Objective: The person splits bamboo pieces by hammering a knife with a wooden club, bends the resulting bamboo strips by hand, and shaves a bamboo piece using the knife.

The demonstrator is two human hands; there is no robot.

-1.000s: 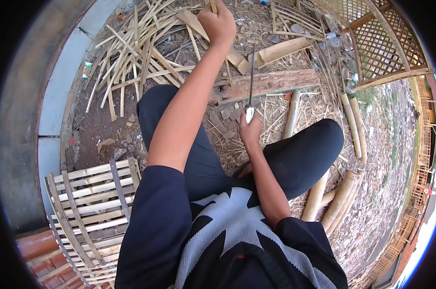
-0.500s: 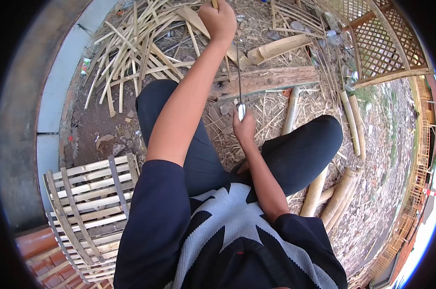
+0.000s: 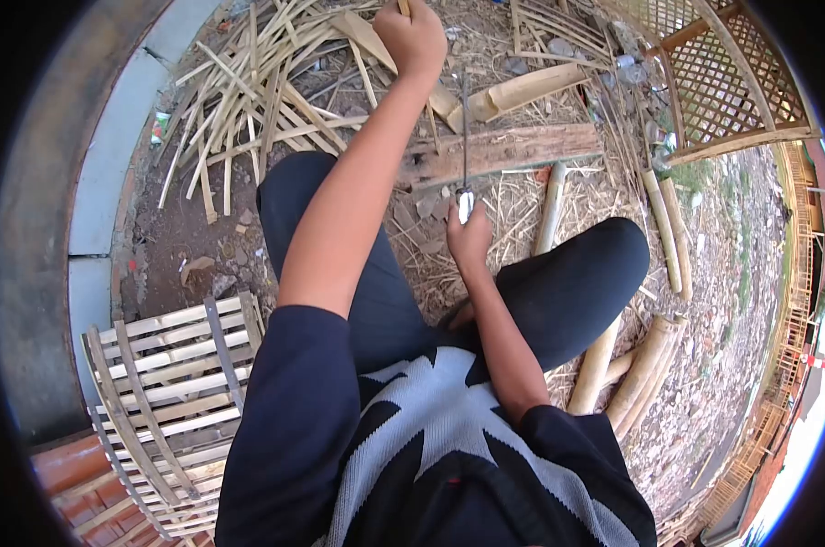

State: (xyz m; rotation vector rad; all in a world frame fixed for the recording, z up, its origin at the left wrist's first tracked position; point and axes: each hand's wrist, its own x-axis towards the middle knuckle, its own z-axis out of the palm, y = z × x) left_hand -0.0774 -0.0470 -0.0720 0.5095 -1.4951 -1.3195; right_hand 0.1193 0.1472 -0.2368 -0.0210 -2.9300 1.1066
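Note:
My left hand (image 3: 410, 41) is stretched far forward near the top edge, its fingers closed around a bamboo strip (image 3: 404, 7). Only a short piece of that strip shows above the fist. Closer to my knees, my right hand (image 3: 469, 239) grips a long knife by its handle; the thin dark blade (image 3: 465, 137) points away from me and passes over a weathered wooden plank (image 3: 531, 146). The blade stands to the right of my left forearm, apart from it. A narrow stick (image 3: 433, 128) shows between forearm and blade; I cannot tell whether it belongs to the held strip.
Split bamboo strips (image 3: 239, 109) lie heaped at the front left. A halved bamboo piece (image 3: 531, 91) rests beyond the plank. Bamboo poles (image 3: 645, 374) lie by my right knee. A slatted bamboo panel (image 3: 171, 392) is at my left, a lattice frame (image 3: 731, 73) at the upper right.
My right hand and the knife have shifted slightly to the right, so the blade is farther from my left forearm. The left hand stays almost where it was.

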